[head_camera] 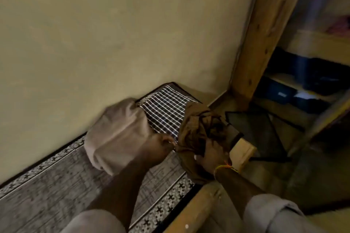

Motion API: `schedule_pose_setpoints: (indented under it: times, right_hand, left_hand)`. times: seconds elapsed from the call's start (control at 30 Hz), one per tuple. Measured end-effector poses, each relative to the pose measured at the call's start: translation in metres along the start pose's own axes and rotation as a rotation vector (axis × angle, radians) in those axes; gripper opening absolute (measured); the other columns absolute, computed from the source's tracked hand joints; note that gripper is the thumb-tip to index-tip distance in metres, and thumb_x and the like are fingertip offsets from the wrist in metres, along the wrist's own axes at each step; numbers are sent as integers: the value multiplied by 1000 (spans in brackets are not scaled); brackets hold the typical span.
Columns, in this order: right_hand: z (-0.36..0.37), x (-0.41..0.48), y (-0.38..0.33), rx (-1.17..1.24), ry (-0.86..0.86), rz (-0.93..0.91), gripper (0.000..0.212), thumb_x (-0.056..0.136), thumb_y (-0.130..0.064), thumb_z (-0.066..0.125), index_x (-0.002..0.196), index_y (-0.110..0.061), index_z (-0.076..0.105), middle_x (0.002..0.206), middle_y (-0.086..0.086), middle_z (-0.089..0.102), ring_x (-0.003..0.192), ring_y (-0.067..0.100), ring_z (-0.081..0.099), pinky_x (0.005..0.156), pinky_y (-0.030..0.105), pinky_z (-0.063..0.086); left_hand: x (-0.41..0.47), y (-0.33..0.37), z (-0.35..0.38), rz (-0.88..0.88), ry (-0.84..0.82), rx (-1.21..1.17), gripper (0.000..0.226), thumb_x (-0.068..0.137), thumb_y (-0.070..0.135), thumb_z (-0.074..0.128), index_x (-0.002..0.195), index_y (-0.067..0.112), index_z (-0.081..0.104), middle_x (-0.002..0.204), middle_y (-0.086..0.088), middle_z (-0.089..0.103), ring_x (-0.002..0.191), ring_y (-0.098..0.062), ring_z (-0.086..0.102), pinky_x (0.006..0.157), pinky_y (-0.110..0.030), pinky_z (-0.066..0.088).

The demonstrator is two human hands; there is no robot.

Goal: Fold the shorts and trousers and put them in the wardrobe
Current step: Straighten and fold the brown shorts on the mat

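A beige garment (115, 134) hangs bunched from my left hand (159, 147), which grips its edge over the bed. My right hand (212, 155) holds a crumpled brown garment (197, 125) with a dark drawstring, close beside the left hand. Behind both lies a folded black-and-white checked garment (164, 113) on the bed near the wall. The wooden wardrobe (259, 30) stands open at the right, its shelves (312, 45) holding dark folded clothes. The picture is blurred by motion.
The bed carries a grey patterned sheet (56, 185) with a black-and-white border, against a plain wall (113, 34). The bed's wooden frame (191, 212) runs along the lower right. A dark flat panel (259, 130) leans by the wardrobe's foot.
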State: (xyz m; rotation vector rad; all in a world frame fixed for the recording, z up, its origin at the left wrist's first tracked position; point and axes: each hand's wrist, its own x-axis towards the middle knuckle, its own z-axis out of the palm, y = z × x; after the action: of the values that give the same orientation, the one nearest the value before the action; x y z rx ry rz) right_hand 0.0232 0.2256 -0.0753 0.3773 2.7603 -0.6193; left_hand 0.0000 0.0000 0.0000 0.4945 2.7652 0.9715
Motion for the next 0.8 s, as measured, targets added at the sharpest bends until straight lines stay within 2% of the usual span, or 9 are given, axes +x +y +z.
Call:
schedule_pose_setpoints:
  times: [0.07,0.2,0.27,0.37,0.47,0.57,0.63,0.67,0.8]
  right_hand:
    - [0,9,8,-85,-60,39,83,81,-53,62,146,-16,26,146,12,36,132,37,36,107,49,35]
    - [-1,14,5,-70,100,39,26,90,-40,50,111,-27,59,115,6,62,116,33,47,99,49,36]
    - [-8,12,-11,-22,265,-3,28,90,-41,47,111,-28,58,110,5,63,113,33,49,97,50,36]
    - [-28,8,-55,228,373,-205,33,90,-40,50,112,-18,60,107,11,67,108,34,58,96,47,44]
    - [-60,-10,-115,582,108,-518,27,85,-36,53,102,-20,66,95,6,73,93,25,67,83,40,53]
    - [-92,-36,-172,507,-78,-798,22,78,-27,54,90,-18,69,85,0,72,82,17,67,76,39,54]
    - [-119,-55,-204,486,-142,-906,18,75,-22,57,88,-18,69,84,-3,70,78,13,64,75,34,52]
    - [-130,-74,-226,466,-181,-941,15,73,-22,59,83,-18,69,78,-4,68,71,10,60,69,32,49]
    - [-162,-133,-289,481,-237,-1028,24,70,-20,57,77,0,69,68,2,57,63,11,47,55,28,34]
  left_hand:
    - [9,1,18,-42,-51,-37,33,80,55,52,88,31,73,86,13,73,80,-6,68,79,-30,54]
    - [6,6,27,-104,-151,-95,18,91,38,61,97,27,74,89,15,71,82,5,65,77,-20,52]
    - [5,-1,21,-132,-127,-120,12,94,24,64,99,21,74,88,14,71,80,9,64,71,-9,47]
    - [-2,-2,4,-172,2,-187,19,94,11,63,108,20,70,100,6,72,90,1,68,75,-12,47]
    - [-8,3,-39,-86,207,-198,57,88,-1,64,139,20,51,121,9,62,90,16,61,82,-13,50]
    - [-26,18,-108,55,153,-359,86,68,-15,70,144,17,46,128,6,61,111,7,60,100,-29,52]
    - [-43,25,-151,57,32,-523,78,59,-12,68,134,10,58,125,-12,67,117,-21,64,101,-46,52]
    - [-66,25,-174,32,-29,-622,70,61,-8,67,129,7,61,121,-15,68,113,-28,64,97,-45,51]
    - [-128,12,-235,11,-7,-726,43,70,23,72,107,4,64,100,-14,58,94,-25,51,84,-41,36]
